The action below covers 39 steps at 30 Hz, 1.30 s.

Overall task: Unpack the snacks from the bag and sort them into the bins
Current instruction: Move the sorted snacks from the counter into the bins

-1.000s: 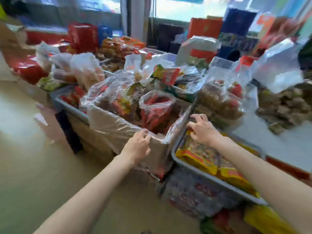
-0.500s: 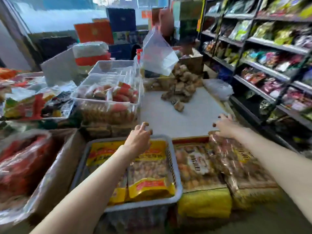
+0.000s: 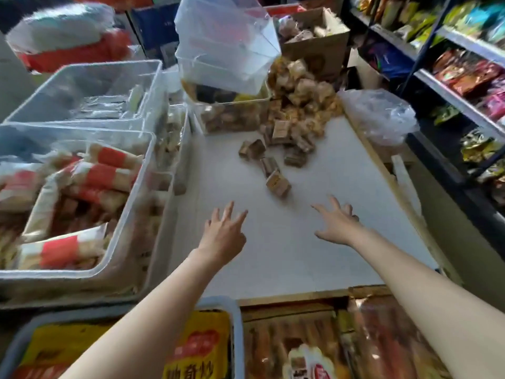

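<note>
The counter (image 3: pixel 287 247) is big and bare near both hands. The snacks (image 3: pixel 297 116) sit piled at its far end, next to a bin (image 3: pixel 232 116). Left hand (image 3: pixel 222 236) and right hand (image 3: pixel 334 224) hold nothing, fingers spread. A fast grab could knock loose snacks (image 3: pixel 277 183) off.

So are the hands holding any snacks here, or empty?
Empty. Left hand and right hand reach over the white tabletop with fingers spread, short of the small brown packets.
</note>
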{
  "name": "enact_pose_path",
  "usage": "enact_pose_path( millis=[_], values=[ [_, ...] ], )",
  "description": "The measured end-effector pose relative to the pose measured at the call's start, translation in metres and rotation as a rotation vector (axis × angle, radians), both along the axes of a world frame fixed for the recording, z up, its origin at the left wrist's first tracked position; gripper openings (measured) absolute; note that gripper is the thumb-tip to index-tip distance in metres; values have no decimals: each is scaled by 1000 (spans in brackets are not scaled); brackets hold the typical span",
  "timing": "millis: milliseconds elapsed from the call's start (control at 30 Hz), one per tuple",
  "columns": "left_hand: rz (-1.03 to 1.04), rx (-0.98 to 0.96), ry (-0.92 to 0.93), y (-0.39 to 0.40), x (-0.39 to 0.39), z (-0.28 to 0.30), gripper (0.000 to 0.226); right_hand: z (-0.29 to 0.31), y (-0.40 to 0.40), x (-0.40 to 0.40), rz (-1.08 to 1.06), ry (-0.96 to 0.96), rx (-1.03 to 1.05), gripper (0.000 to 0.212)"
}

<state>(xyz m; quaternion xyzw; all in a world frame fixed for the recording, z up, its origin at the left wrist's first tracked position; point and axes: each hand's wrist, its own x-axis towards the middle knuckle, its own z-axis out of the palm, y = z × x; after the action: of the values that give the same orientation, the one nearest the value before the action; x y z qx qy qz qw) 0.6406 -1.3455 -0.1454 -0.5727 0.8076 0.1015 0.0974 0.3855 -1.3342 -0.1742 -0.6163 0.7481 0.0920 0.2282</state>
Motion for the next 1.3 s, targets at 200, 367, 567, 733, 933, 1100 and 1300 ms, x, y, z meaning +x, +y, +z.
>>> enact_pose_path(
  millis=[200,367,567,733,933,1100,1300],
  values=[
    [-61,23,21,-75,-42,-29,61,-35,-83,-29,-6,-29,40,86],
    [-61,39,14,-140,-67,-56,66,-36,-173,-27,-31,-107,-154,94],
    [-105,-56,-41,-207,-107,-70,81,-35,-261,-34,-62,-176,-264,111],
    [-181,-55,-163,-264,-102,-77,105,-34,-321,-33,107,-118,-162,126],
    [-128,112,-126,-303,-99,-95,102,-57,-358,-28,155,3,-92,124],
    [-92,186,-70,-307,-104,-113,94,-67,-359,-27,178,28,-132,112],
    [-120,243,-122,-287,-96,-104,97,-72,-329,-18,183,7,-122,96]
  ],
)
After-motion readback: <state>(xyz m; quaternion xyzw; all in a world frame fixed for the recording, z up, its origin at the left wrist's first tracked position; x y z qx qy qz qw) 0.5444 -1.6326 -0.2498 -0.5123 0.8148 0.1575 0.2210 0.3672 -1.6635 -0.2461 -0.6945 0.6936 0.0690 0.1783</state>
